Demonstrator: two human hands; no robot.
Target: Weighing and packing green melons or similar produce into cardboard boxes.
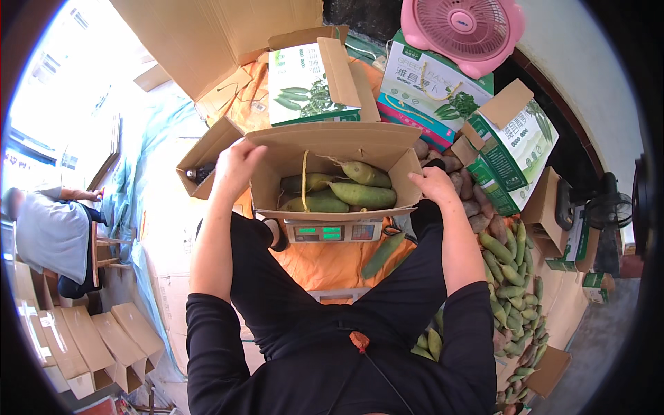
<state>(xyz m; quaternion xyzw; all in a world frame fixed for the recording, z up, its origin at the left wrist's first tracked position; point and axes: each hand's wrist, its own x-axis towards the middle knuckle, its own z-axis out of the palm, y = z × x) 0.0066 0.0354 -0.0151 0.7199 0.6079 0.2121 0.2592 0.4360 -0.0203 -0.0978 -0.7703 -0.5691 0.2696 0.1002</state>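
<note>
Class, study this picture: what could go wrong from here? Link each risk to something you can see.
1. The open box looks wider than the scale beneath it, so uneven pressure from the left hand or right hand might tip it.
2. The yellow cord stands up among the green radishes and could get pinched if the flaps were folded in.
3. A loose radish beside the scale might be trodden on.

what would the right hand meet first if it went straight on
The right hand would probably meet the right wall of the box; depth is unclear, and if it clears the rim, the radishes inside.
</note>
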